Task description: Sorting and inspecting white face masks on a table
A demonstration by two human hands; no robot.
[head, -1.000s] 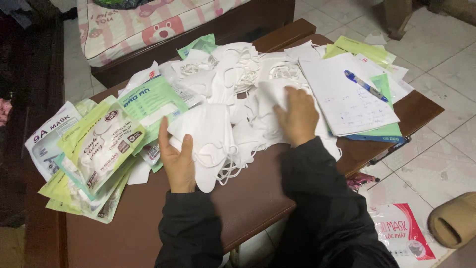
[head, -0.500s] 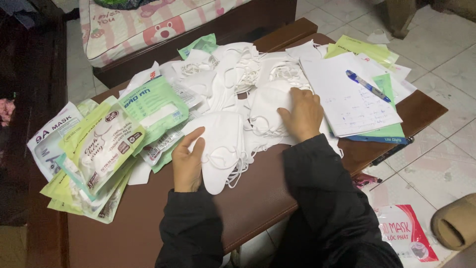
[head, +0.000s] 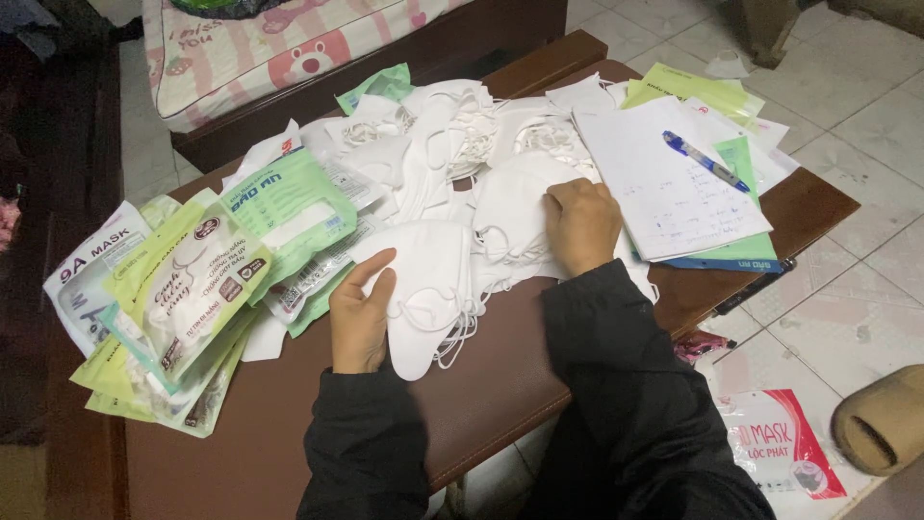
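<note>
A brown bench [head: 500,385] carries a heap of white masks [head: 452,154], green packets [head: 192,289] at its left, papers [head: 664,183] with a blue pen [head: 705,161] right. The left hand [head: 358,313] has its grip closed on a mask stack [head: 428,289] at the front edge; the right hand [head: 582,223] presses flat, fingers curled, on a loose mask [head: 510,207].

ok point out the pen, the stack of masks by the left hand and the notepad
pen [head: 705,161], head view, middle of barrel
stack of masks [head: 423,289], head view, top mask's flat face
notepad [head: 654,183], head view, bare page

the left hand [head: 358,323] has drawn the white mask stack [head: 428,289] nearer the table edge.
</note>
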